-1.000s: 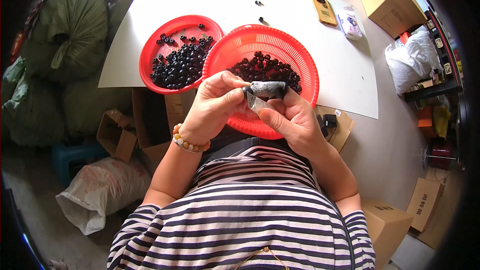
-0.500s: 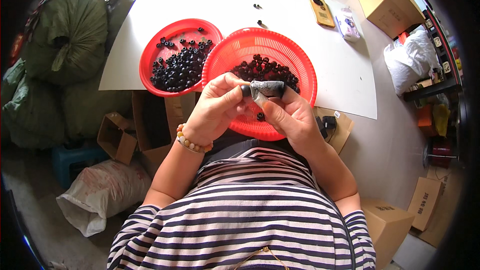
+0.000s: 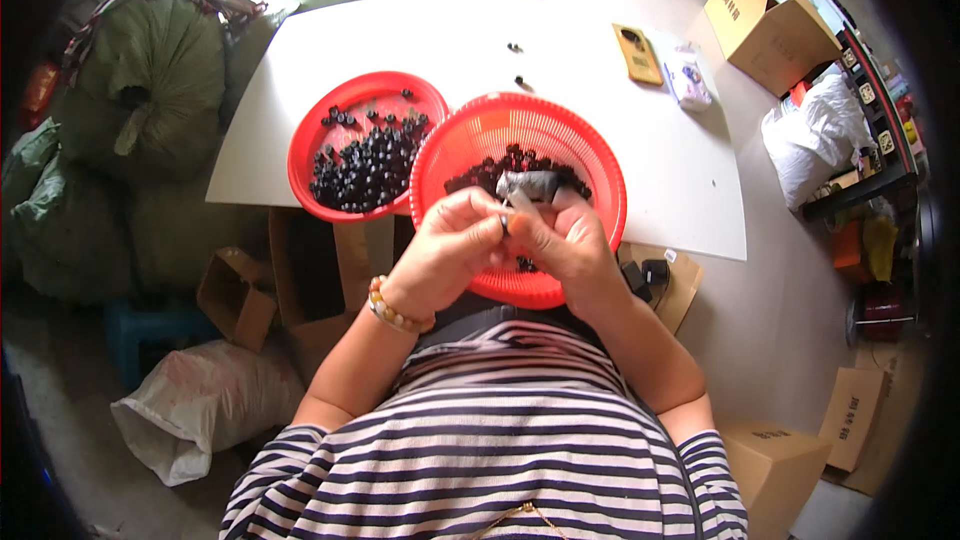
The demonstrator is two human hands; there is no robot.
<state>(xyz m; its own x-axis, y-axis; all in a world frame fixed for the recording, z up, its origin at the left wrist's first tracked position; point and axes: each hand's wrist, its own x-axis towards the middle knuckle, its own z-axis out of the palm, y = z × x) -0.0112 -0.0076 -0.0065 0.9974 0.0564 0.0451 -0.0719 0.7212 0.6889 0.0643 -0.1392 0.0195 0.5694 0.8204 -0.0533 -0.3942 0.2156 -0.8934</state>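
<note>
My left hand (image 3: 455, 245) is closed, fingertips pinching a small dark round part (image 3: 503, 225) against my right thumb tip. My right hand (image 3: 582, 252) is closed too, its index finger wrapped in a grey and black sleeve (image 3: 535, 185). A short whitish strip (image 3: 520, 202) shows between that finger and the thumb; its kind I cannot make out. Both hands are over the near side of a red slotted basket (image 3: 585, 135), which holds a heap of small black parts (image 3: 515, 162). To its left, a shallow red basin (image 3: 300, 175) holds many black ring-shaped pieces (image 3: 370, 168).
The baskets are on a white table (image 3: 440, 30), with two loose black pieces (image 3: 519, 81) farther back. A yellow phone-like device (image 3: 638, 54) and a white-purple packet (image 3: 688, 86) lie at the right. Cartons (image 3: 770, 40) and green sacks (image 3: 150, 70) stand around.
The view has tilted, so the table sits lower in the picture. My left fingers have moved the small dark part from beside the sleeve's end down to my right thumb tip.
</note>
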